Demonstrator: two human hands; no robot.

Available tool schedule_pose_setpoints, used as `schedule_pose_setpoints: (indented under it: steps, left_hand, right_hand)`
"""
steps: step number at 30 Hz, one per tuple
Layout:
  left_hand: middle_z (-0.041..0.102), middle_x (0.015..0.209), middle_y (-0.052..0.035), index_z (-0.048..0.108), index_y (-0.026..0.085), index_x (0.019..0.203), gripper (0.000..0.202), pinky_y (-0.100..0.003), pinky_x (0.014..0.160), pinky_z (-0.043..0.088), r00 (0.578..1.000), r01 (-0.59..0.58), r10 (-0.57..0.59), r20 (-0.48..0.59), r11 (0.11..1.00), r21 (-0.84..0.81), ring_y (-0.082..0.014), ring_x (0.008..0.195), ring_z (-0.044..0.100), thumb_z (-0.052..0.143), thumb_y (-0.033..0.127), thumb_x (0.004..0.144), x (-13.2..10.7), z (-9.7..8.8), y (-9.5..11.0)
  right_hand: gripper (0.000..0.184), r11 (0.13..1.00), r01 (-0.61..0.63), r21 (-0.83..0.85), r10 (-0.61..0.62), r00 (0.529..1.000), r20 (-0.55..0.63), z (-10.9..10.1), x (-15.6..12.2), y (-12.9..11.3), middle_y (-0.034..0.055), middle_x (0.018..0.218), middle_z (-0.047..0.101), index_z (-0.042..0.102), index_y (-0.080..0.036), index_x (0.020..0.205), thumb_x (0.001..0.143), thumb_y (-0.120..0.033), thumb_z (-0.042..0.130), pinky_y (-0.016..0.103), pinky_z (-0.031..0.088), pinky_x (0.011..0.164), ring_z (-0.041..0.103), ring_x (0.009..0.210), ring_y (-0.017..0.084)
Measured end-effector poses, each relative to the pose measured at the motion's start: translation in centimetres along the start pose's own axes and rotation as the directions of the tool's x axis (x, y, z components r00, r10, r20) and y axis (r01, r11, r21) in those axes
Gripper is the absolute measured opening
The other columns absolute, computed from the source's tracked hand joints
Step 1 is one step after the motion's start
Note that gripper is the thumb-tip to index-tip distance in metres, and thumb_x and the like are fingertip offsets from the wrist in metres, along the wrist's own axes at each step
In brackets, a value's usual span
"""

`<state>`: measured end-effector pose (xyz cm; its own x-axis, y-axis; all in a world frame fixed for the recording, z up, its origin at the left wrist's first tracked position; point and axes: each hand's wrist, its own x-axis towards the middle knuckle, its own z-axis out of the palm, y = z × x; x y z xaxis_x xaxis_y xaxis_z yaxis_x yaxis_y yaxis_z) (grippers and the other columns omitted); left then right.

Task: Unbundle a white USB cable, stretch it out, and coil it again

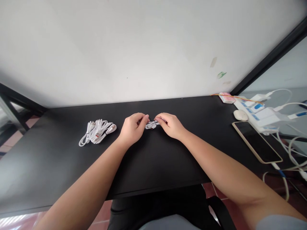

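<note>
A coiled white cable (151, 125) lies on the black desk between my hands, with a thin dark tie (150, 119) across it. On its left side my left hand (133, 129) is closed, thumb and fingers pinched at the coil. My right hand (170, 125) pinches the coil's right end, hiding part of it. The fingertips cover where the tie is gripped, so I cannot tell which hand has its ends. Left of my left hand rests a pile of white USB cables (98, 131), coiled and bound with dark ties; a connector with a red-orange inside shows on top.
The black desk (168, 169) meets a white wall (134, 51) at the back. On the right are a phone (257, 141) with a cable plugged in, a white earbud-style case (240, 115), a power strip (251, 111) with chargers, a pink-and-white box (226, 97) and loose cables.
</note>
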<state>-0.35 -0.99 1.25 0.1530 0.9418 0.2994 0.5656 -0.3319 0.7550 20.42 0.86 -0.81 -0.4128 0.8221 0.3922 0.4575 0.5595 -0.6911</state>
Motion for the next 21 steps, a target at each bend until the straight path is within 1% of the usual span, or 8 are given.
schedule_pose_setpoints:
  steps: [3,5,8,10,17,21]
  left_hand:
    - [0.064,0.063,-0.0014,0.070,0.018,0.078,0.040,-0.027,0.057,0.041,0.994,0.099,-0.093,0.063,0.989,-0.106,-0.0138,0.055,0.054,0.051,0.048,0.096,0.02,0.32,-0.05]
    - [0.065,0.065,-0.0018,0.071,0.017,0.079,0.041,-0.026,0.055,0.040,0.988,0.143,-0.133,0.073,0.976,-0.164,-0.0125,0.053,0.052,0.052,0.049,0.096,0.08,0.52,-0.13]
    - [0.070,0.074,-0.0033,0.072,0.016,0.083,0.038,-0.025,0.055,0.041,0.990,0.141,-0.138,0.029,0.972,-0.190,-0.0117,0.056,0.054,0.055,0.049,0.094,0.20,0.66,-0.40]
    - [0.071,0.077,-0.0034,0.073,0.016,0.086,0.036,-0.024,0.056,0.041,0.991,0.132,-0.132,0.010,0.973,-0.190,-0.0116,0.058,0.055,0.058,0.049,0.093,0.26,0.63,-0.59]
    - [0.070,0.072,-0.0031,0.075,0.016,0.084,0.033,-0.024,0.053,0.040,0.990,0.143,-0.141,0.024,0.968,-0.204,-0.0108,0.055,0.053,0.060,0.045,0.092,0.32,0.49,-0.52]
    - [0.070,0.071,-0.0029,0.076,0.016,0.084,0.032,-0.024,0.052,0.040,0.987,0.161,-0.163,0.008,0.965,-0.205,-0.0104,0.054,0.052,0.060,0.043,0.092,0.35,0.44,-0.51]
  right_hand:
    - [0.023,1.000,0.005,-0.005,-0.005,1.000,-0.007,0.01,0.03,-0.06,0.0030,0.089,0.069,0.066,-0.021,0.093,0.102,-0.028,0.047,0.028,0.044,0.074,0.061,0.079,0.016]
    - [0.023,1.000,0.005,-0.010,-0.005,1.000,-0.009,-0.01,0.04,-0.10,0.0031,0.089,0.069,0.066,-0.020,0.093,0.103,-0.027,0.046,0.028,0.044,0.074,0.061,0.079,0.016]
    - [0.023,1.000,0.001,-0.011,-0.001,1.000,-0.003,-0.03,0.03,-0.12,0.0034,0.090,0.069,0.066,-0.020,0.094,0.102,-0.028,0.047,0.028,0.044,0.074,0.062,0.080,0.016]
    - [0.023,1.000,-0.002,-0.011,0.002,1.000,-0.001,-0.03,-0.01,-0.10,0.0036,0.090,0.069,0.066,-0.020,0.094,0.103,-0.029,0.047,0.028,0.044,0.074,0.062,0.080,0.017]
    - [0.023,0.998,0.025,-0.050,-0.024,0.999,0.027,-0.06,-0.09,-0.30,0.0044,0.092,0.070,0.066,-0.021,0.096,0.103,-0.028,0.046,0.029,0.044,0.074,0.062,0.081,0.017]
    - [0.022,0.995,0.048,-0.083,-0.046,0.998,0.034,-0.14,-0.13,-0.52,0.0049,0.093,0.070,0.066,-0.020,0.098,0.103,-0.027,0.046,0.029,0.044,0.076,0.062,0.083,0.017]
